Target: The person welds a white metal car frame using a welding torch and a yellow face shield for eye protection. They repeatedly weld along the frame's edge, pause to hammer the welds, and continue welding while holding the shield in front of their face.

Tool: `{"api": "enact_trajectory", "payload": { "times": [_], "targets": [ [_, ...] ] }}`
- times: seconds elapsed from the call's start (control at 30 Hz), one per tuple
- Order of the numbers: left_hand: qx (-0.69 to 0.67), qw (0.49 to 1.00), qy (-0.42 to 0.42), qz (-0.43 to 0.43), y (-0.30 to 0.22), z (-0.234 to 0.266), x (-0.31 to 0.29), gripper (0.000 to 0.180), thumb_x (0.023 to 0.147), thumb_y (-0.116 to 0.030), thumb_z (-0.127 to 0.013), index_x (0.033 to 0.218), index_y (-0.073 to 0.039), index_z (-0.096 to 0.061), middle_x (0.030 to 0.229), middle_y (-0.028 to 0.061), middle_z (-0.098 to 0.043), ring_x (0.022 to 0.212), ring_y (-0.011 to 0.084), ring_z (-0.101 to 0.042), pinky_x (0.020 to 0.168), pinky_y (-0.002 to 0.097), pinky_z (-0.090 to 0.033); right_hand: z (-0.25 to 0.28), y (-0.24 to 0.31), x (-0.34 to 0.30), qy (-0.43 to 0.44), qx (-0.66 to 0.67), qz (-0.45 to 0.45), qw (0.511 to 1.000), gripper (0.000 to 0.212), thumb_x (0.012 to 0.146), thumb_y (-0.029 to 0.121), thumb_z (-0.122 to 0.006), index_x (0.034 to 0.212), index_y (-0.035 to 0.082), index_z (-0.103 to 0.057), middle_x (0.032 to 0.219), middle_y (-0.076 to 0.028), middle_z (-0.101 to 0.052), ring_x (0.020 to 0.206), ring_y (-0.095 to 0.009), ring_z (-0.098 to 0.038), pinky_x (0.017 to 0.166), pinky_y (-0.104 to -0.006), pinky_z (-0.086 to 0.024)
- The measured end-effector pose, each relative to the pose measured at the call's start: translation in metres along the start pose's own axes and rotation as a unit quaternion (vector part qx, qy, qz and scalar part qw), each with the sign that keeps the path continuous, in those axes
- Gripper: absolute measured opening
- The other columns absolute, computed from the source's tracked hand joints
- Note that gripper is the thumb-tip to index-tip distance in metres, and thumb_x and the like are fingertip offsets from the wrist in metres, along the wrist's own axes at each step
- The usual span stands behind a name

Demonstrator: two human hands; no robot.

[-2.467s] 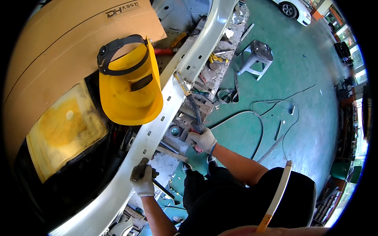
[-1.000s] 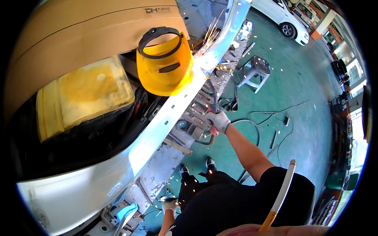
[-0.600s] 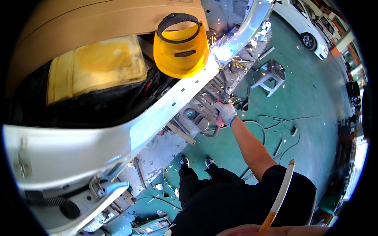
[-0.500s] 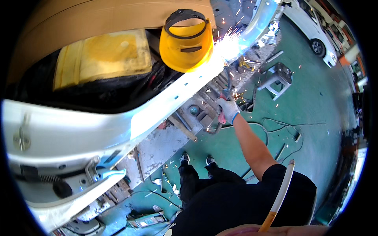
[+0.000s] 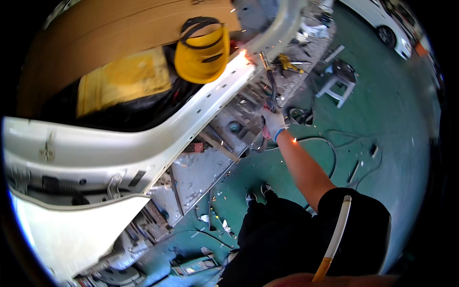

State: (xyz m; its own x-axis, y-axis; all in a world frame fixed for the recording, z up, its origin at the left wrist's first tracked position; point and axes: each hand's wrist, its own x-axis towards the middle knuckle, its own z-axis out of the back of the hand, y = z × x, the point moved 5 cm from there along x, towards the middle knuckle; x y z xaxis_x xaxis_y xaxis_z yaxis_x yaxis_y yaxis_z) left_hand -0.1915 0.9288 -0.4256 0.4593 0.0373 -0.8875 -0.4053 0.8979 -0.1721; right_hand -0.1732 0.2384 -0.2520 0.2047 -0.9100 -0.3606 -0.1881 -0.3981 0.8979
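Note:
My right hand [image 5: 274,122], in a pale work glove, is closed around the handle of a welding torch [image 5: 272,81]. The torch's neck points up and away from me, and its nozzle stands just right of a white car body frame [image 5: 217,93], apart from it. On that frame an orange spot [image 5: 244,57] glows, with a few sparks near it. A yellow face shield [image 5: 203,57] with a black headband rests beside the frame, left of the glow. My left hand does not show.
A yellow-topped pad [image 5: 125,79] lies inside the car opening, by brown cardboard [image 5: 110,33]. Under the frame runs a metal bench [image 5: 201,177] with tools and scraps. Hoses [image 5: 330,146] trail over the green floor. A stool [image 5: 339,79] and a white car [image 5: 373,21] stand right.
The bright arc and its spray of sparks have died down to an orange glow. The torch nozzle now stands off the frame. My view has shifted somewhat.

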Motion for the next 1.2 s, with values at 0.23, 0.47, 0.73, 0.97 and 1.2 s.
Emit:
{"api": "enact_trajectory", "payload": {
  "times": [0.23,0.47,0.73,0.97,1.2],
  "targets": [
    [0.019,0.998,0.059,0.014,-0.01,0.022,0.057,0.027,0.091,-0.031,-0.075,0.105,-0.008,-0.072,0.086,0.0083,-0.072,0.064,0.0208,-0.066,0.055,0.0384,-0.052,0.151,-0.06,-0.099,-0.163,0.098,-0.057,0.98,0.017,0.091,0.016,-0.072,0.102,0.007,-0.063,0.068,-0.005,-0.059,0.051,-0.019,-0.056,0.049,-0.0377,-0.048],
    [-0.018,0.987,0.155,-0.038,-0.11,0.066,0.133,0.015,0.093,-0.024,-0.071,0.097,-0.01,-0.067,0.076,0.0052,-0.065,0.057,0.017,-0.061,0.049,0.0344,-0.047,0.247,-0.068,-0.155,-0.297,0.178,-0.049,0.937,0.022,0.088,0.021,-0.073,0.101,0.007,-0.062,0.069,-0.006,-0.057,0.057,-0.022,-0.055,0.055,-0.0416,-0.049],
    [0.034,0.938,0.118,-0.325,-0.456,0.067,-0.105,0.04,0.108,-0.042,-0.06,0.109,-0.003,-0.066,0.077,0.0044,-0.064,0.055,0.0104,-0.052,0.05,0.0257,-0.04,0.273,-0.069,-0.143,-0.288,0.225,-0.07,0.928,0.03,0.091,0.02,-0.072,0.116,0.009,-0.061,0.073,-0.005,-0.056,0.059,-0.02,-0.055,0.06,-0.0401,-0.049],
    [0.231,0.729,-0.146,-0.628,-0.685,-0.012,-0.212,0.044,0.107,-0.039,-0.06,0.12,0.002,-0.069,0.1,0.0198,-0.072,0.091,0.0328,-0.069,0.086,0.043,-0.055,0.283,-0.08,-0.056,-0.253,0.248,-0.109,0.929,0.045,0.091,0.021,-0.071,0.131,0.004,-0.062,0.074,-0.006,-0.058,0.06,-0.02,-0.056,0.059,-0.0374,-0.048],
    [0.281,0.657,-0.229,-0.661,-0.792,-0.044,-0.198,0.039,0.106,-0.034,-0.059,0.121,0.001,-0.069,0.111,0.025,-0.073,0.102,0.0425,-0.07,0.092,0.0461,-0.054,0.305,-0.082,0.014,-0.223,0.233,-0.164,0.932,0.044,0.091,0.022,-0.073,0.13,0.005,-0.062,0.074,-0.006,-0.058,0.061,-0.02,-0.057,0.061,-0.039,-0.051]
  ]
}}
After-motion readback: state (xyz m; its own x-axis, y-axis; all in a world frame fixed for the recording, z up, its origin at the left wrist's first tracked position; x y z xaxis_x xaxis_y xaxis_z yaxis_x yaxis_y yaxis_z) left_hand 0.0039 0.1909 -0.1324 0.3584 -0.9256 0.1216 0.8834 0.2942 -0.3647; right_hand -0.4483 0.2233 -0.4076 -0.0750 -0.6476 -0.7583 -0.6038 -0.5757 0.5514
